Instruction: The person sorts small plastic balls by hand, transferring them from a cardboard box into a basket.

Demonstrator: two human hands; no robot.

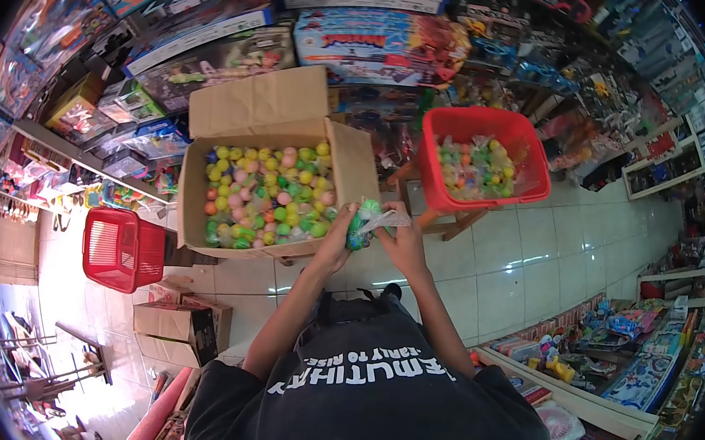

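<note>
I have both bare hands in my view, close together in front of the black shirt [411,414]. The left hand [338,237] curls its fingers around a small bag [358,231], a clear plastic one with green and blue showing inside. The right hand [402,239] pinches the bag's loose, whitish end, pulled out to the side. What exactly is inside I can't make out, since the fingers cover part of it.

The bag sits between the two hands, near the right front corner of a big cardboard box [190,197]. That box stands with its flaps spread and is full of balls [276,188] in yellow, green, pink and orange. To the right I see a red tub [437,177] on a wooden stool [455,226], holding more balls, some wrapped in clear plastic. A red basket [138,256] stands off to the left, above the tiled floor [505,254].
</note>
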